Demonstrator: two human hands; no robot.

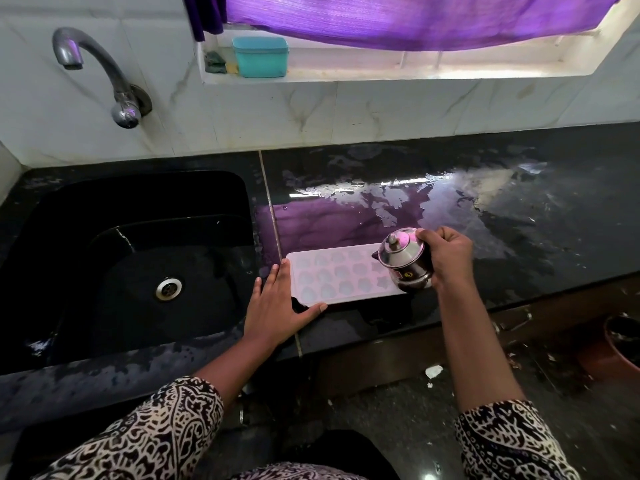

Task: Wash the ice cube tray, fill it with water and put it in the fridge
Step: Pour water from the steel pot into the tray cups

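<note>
A white ice cube tray point(341, 274) with shaped moulds lies flat on the wet black counter point(519, 244), just right of the sink. My left hand point(277, 306) rests flat against the tray's left end, fingers spread and the thumb along its near edge. My right hand point(448, 256) grips a small steel kettle point(406, 259) with a lid, tilted left over the tray's right end, its spout pointing at the moulds. Whether water is flowing cannot be told.
A black sink point(86, 251) with a steel drain point(168, 288) lies to the left, under a wall tap point(104, 74). On the window ledge stand a teal box point(260, 57) and a scrub pad point(214, 62). A purple curtain point(398, 19) hangs above. A brown pot point(620, 344) sits low right.
</note>
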